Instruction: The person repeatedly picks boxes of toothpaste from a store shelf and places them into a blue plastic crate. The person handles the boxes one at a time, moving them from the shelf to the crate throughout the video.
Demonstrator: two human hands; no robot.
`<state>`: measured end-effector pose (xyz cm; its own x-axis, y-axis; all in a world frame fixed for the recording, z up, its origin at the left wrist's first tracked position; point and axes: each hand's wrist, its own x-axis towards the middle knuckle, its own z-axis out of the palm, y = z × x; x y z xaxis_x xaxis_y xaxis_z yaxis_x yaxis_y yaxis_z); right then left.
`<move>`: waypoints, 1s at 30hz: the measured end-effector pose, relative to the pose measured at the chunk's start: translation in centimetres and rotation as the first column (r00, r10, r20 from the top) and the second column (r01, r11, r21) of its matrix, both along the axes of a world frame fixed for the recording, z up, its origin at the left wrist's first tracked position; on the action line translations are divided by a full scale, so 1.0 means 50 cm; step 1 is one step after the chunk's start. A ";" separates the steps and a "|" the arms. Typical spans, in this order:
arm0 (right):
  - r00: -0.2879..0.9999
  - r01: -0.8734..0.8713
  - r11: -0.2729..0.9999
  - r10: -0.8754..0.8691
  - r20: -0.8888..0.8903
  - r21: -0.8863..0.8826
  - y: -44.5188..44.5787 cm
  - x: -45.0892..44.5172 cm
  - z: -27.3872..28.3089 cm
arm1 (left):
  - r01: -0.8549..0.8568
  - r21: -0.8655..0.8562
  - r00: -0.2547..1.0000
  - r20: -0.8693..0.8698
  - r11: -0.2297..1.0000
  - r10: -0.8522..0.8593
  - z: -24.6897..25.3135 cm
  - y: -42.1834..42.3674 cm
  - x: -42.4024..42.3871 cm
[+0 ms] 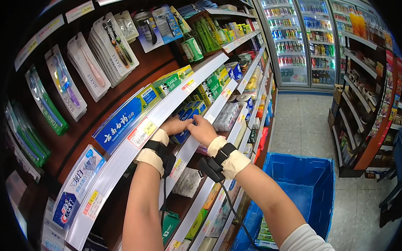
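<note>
My left hand [173,125] reaches under the upper shelf's price rail to several blue cartons [195,108] on the shelf below. Beside it, my right hand [203,130] bends its fingers over the front of the same group, and the two hands' fingertips nearly meet. A blue carton's end [181,137] shows between and below the hands. Whether either hand grips a carton is hidden by the fingers. Both wrists wear cream cuffs with black straps and cabled devices. To the right stand green-and-yellow Darlie toothpaste boxes [214,87].
A blue plastic crate [332,187] stands on the floor at lower right, with green-and-white packages [265,234] inside. Above my hands runs a white shelf rail [174,108]. Packaged toothbrushes [115,45] hang at upper left. Drink refrigerators [287,42] and another shelf unit [356,110] stand beyond.
</note>
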<state>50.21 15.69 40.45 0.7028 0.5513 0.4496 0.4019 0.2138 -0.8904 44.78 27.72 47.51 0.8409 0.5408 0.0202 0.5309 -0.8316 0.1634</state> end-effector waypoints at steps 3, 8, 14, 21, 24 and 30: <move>0.998 -0.064 0.988 0.067 0.016 -0.142 -0.023 -0.020 0.025 | -0.084 0.261 0.987 -0.114 0.962 0.117 -0.025 -0.026 -0.005; 0.998 -0.050 0.992 0.055 0.040 -0.115 -0.001 -0.024 0.025 | 0.029 0.333 0.991 -0.133 0.942 0.016 -0.022 -0.047 -0.025; 0.997 -0.074 0.997 0.074 -0.018 0.015 0.019 -0.022 0.009 | 0.070 0.265 0.997 0.018 0.962 -0.077 -0.023 -0.061 -0.045; 0.979 -0.148 0.985 0.159 -0.125 0.094 0.027 -0.017 -0.001 | -0.072 0.198 0.992 0.118 0.978 0.049 0.002 -0.090 -0.047; 0.977 -0.141 0.982 0.159 -0.143 0.125 0.028 -0.022 -0.008 | -0.028 0.119 0.992 0.124 0.993 0.013 0.016 -0.100 -0.058; 0.976 -0.134 0.988 0.146 -0.164 0.081 0.029 -0.041 0.004 | -0.032 0.238 0.994 0.107 0.971 0.006 0.001 -0.079 -0.056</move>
